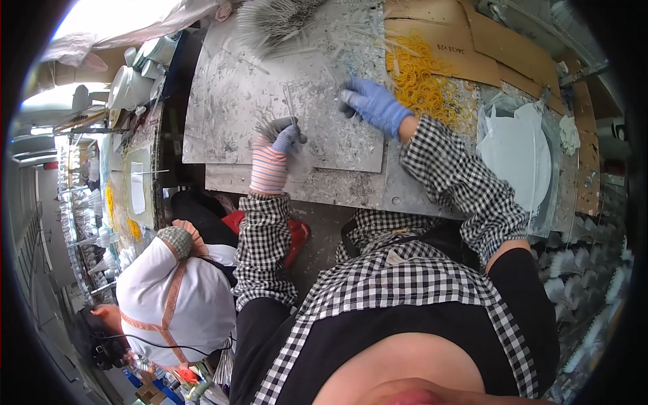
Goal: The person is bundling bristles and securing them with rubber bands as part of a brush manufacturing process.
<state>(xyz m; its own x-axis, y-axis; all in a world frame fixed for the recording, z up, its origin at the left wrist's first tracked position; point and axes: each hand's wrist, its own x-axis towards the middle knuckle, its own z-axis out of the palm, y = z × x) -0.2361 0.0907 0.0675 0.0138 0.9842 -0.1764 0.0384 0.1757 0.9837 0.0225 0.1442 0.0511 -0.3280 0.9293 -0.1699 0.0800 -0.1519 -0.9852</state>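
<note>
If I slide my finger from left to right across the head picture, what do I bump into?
White tub → left hand in a striped glove → right hand in a blue glove → white sheet → crumpled cloth.

- Dull grey tabletop (397,181), metal by its look, scuffed and flecked.
- Striped glove (268,169) and blue glove (379,108), matt cloth from where I stand.
- Pale strands (273,27), plastic-looking, faintly glossy.
- Yellow bands (422,91), smooth and rubbery-looking.
- Brown cardboard (506,44), smooth and matt.
- Checked sleeves (449,162), soft woven cloth.

Grey floor (324,243) shows beneath a speckled worktable (351,190); light (115,27) glares upper left.
</note>
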